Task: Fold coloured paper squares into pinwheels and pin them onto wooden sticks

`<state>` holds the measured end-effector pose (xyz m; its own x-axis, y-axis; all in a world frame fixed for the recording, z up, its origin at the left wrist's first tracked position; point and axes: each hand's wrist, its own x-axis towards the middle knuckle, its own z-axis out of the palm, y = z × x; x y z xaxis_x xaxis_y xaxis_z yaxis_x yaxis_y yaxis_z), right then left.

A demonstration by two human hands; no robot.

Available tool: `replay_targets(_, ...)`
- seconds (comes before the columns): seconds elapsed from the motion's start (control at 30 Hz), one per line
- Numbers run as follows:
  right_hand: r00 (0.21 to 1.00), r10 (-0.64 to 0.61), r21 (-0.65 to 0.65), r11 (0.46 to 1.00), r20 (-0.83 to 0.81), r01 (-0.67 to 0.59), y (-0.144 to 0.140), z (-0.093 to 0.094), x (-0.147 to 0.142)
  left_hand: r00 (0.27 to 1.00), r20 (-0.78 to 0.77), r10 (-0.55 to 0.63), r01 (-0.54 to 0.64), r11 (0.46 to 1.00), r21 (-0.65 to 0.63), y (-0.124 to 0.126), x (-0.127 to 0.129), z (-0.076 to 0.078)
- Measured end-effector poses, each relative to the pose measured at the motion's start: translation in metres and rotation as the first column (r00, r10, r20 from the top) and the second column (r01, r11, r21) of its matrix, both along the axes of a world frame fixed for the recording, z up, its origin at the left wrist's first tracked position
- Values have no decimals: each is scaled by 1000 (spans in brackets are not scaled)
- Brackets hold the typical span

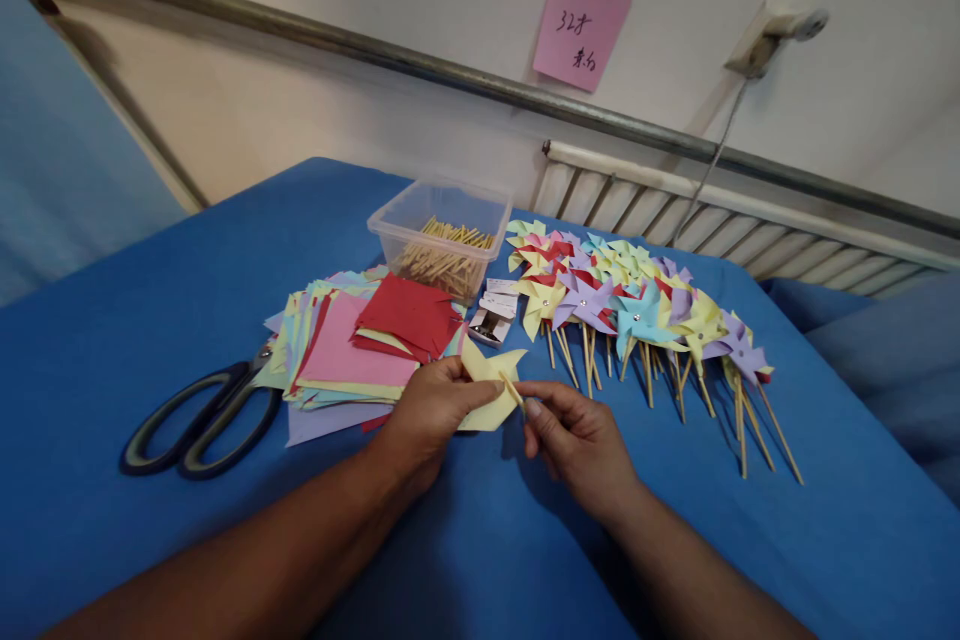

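My left hand [435, 410] pinches a pale yellow paper pinwheel [495, 410] above the blue cloth. A short wooden stick [513, 390] lies against the pinwheel's back, and the thumb and fingers of my right hand [574, 430] are closed on its near end. The side of the pinwheel facing the table is hidden. Just behind my hands is a small open box of pins [491, 320]. Left of it, stacked coloured paper squares [352, 330] reach up to my left hand, with red pieces [409, 315] on top.
Scissors [202, 420] lie at the left, blades under the paper. A clear plastic tub [442, 240] of wooden sticks stands behind the stack. Many finished pinwheels [585, 300] lie heaped at the right, sticks pointing toward me. A radiator [720, 220] and a rail run along the wall.
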<state>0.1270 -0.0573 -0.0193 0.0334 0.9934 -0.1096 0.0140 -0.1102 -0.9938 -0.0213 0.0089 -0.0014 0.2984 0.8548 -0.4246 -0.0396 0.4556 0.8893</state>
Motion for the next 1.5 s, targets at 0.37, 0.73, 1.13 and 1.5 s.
replay_targets(0.37,992,-10,38,999,127,5,-1,-2,4,1000,11,3,-2,1000,-9,0,1,0)
replay_targets(0.73,962,-38,178,984,269,-10,-1,-2,7,1000,23,13,-12,1000,-29,1,0,-2)
replay_targets(1.13,913,-66,292,955,404,-59,-2,0,10,1000,22,17,-17,999,-31,-1,1,1)
replay_targets(1.5,877,-90,373,922,473,-107,-4,2,11,1000,16,17,-16,999,-49,0,1,2)
